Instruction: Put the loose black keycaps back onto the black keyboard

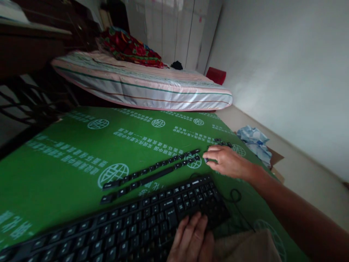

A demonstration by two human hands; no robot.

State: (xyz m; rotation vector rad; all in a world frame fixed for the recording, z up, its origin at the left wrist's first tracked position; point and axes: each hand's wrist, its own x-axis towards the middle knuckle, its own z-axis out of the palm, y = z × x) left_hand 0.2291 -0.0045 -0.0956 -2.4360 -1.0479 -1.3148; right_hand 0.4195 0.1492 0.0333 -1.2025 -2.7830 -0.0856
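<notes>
keycap rows point(156, 176) behind keyboard point(128, 225), cable point(244, 216) beside, bed point(152, 89) beyond

The head view looks forward and down (from quite near) over the keyboard point(131, 225).

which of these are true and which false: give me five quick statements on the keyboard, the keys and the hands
1. The left hand rests on the black keyboard. True.
2. The right hand rests on the keyboard too. False: it is beyond the keyboard, its fingers pinching a small dark piece.
3. Two long rows of loose keys lie beyond the keyboard. True.
4. The green surface has no print on it. False: it bears pale globes and writing.
5. A bed with a striped cover stands past the green surface. True.
</notes>
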